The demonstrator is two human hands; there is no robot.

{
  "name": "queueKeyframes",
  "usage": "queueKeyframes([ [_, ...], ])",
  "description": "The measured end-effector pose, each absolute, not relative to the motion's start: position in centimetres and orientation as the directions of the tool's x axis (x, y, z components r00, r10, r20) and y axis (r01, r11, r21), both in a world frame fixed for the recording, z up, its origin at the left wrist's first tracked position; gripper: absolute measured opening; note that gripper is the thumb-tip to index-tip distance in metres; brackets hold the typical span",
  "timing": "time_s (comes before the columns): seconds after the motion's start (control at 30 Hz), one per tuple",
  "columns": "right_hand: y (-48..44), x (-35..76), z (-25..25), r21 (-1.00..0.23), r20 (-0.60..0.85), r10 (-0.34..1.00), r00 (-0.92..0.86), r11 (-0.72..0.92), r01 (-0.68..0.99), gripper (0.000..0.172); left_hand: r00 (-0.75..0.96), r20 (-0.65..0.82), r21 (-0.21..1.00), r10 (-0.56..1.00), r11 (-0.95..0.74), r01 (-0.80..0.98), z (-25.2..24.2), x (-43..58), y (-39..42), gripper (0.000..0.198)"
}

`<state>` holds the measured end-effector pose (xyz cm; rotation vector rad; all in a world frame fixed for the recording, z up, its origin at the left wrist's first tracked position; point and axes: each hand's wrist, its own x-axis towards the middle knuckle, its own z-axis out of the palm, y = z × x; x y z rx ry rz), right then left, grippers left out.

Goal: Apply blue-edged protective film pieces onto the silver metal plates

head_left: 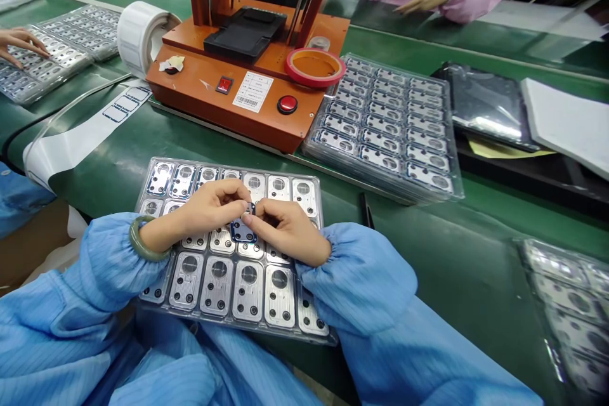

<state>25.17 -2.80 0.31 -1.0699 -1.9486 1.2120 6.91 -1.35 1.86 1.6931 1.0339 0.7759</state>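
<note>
Pinching a small blue-edged metal part [243,231] between your left hand [207,208] and right hand [285,231], your fingers [223,193] clamp together on it, holding it over a clear plastic tray [228,328] of slotted metal plates [248,290], with a jade bangle [147,240] on your left wrist.

Brushed metal plates [248,292] with a satin sheen are seated in a clear, glossy plastic tray [304,169]. A small part [243,231] is finished in shiny dark blue. Sleeves of smooth, finely striped blue cloth [361,279] are gathered at the cuffs, and a matt green belt [428,266] is seen beneath.
</note>
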Motion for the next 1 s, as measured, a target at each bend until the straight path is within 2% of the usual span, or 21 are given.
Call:
queueKeyframes([
  [0.07, -2.81, 25.2, 0.32, -0.917, 0.08, 0.867, -0.491, 0.257, 0.305, 0.029, 0.437, 0.025, 0.951, 0.899, -0.156, 0.267, 1.74, 6.75, -1.27, 0.007],
  [0.17, -2.81, 25.31, 0.32, -0.933, 0.074, 0.883, -0.464, 0.226, 0.281, 0.027, 0.434, -0.048, 0.976, 0.9, -0.049, 0.21, 1.46, 6.36, -1.17, 0.011],
  [0.33, -2.77, 25.52, 0.28, -0.963, -0.013, 0.914, -0.405, 0.098, 0.252, 0.03, 0.453, -0.119, 0.993, 0.884, 0.093, 0.079, 1.35, 6.02, -1.17, 0.018],
  [0.53, -2.54, 25.64, 0.16, -0.983, -0.086, 0.912, -0.4, -0.013, 0.181, 0.034, 0.362, -0.091, 0.994, 0.928, 0.065, 0.083, 1.73, 6.64, -1.45, 0.023],
  [0.73, -2.55, 25.93, 0.22, -0.978, -0.073, 0.882, -0.466, 0.028, 0.206, 0.029, 0.224, 0.001, 0.999, 0.975, -0.009, 0.033, 1.34, 6.64, -1.17, 0.027],
  [1.0, -2.61, 25.83, 0.4, -0.976, -0.061, 0.884, -0.464, 0.043, 0.212, 0.016, 0.207, 0.004, 1.0, 0.978, -0.009, 0.023, 1.34, 6.67, -1.12, 0.031],
])
